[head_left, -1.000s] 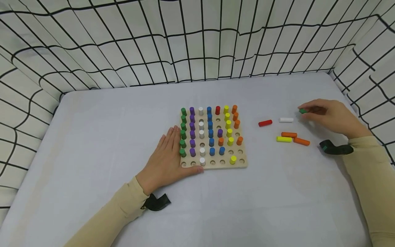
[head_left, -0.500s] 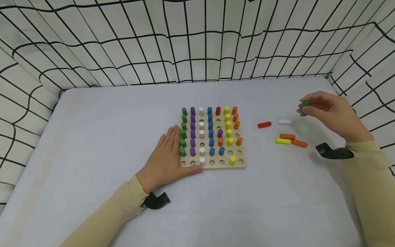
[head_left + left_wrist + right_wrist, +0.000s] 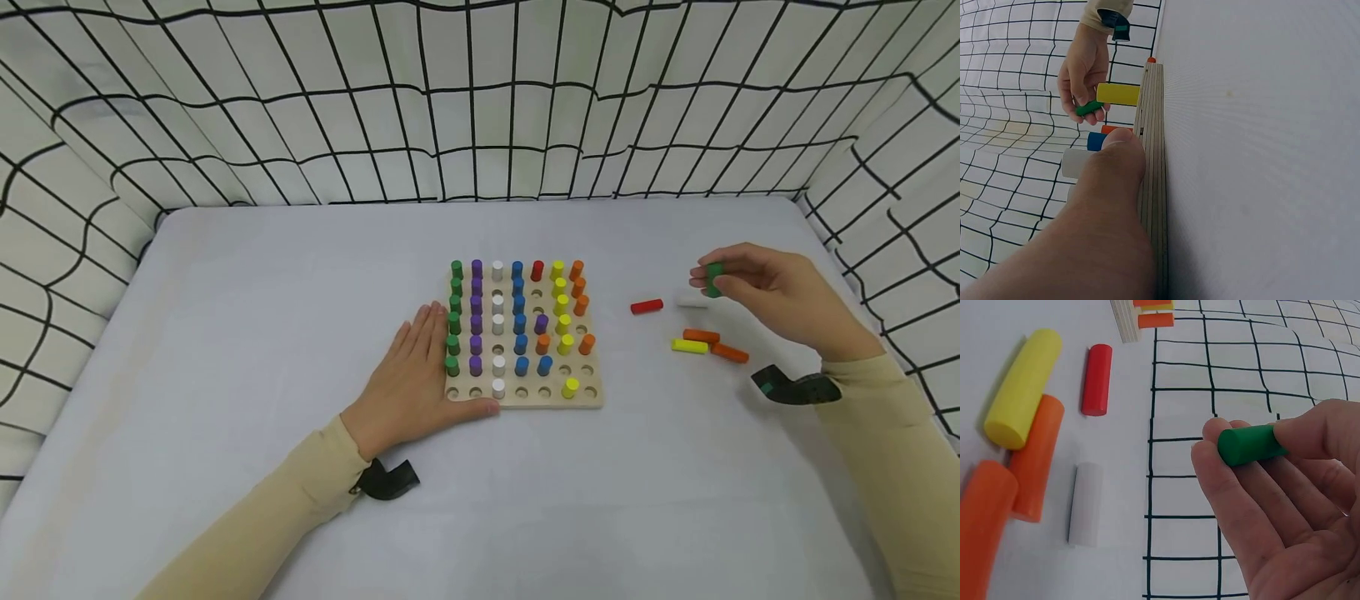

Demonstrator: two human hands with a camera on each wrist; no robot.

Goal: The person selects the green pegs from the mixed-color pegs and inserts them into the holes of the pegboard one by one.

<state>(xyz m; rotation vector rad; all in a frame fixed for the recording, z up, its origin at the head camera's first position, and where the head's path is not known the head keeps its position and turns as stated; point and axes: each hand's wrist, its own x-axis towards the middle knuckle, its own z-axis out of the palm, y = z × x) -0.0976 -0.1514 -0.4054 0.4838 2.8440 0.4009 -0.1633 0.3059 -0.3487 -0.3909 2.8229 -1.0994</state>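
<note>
My right hand (image 3: 772,292) pinches a green peg (image 3: 1250,444) between thumb and fingers, held up above the table on the right. Flat along the left side of a wooden pegboard (image 3: 510,398) lies my left hand (image 3: 416,379), its fingers straight and its thumb (image 3: 1119,169) against the near edge. Columns of green, purple, white, blue, yellow and orange pegs stand upright in the board, with one red peg (image 3: 537,270) at the back. Several holes show bare, mostly in the nearest row and the red peg's column.
Loose pegs lie right of the board: a red peg (image 3: 647,307), a white peg (image 3: 1086,505), a yellow peg (image 3: 689,347) and two orange ones, including an orange peg (image 3: 730,353). Black wire grid panels (image 3: 472,100) border the white table (image 3: 225,333) at the back and sides.
My right hand has lifted the green peg off the table and moved a little left with it, now over the white peg. My left hand stays at the board.
</note>
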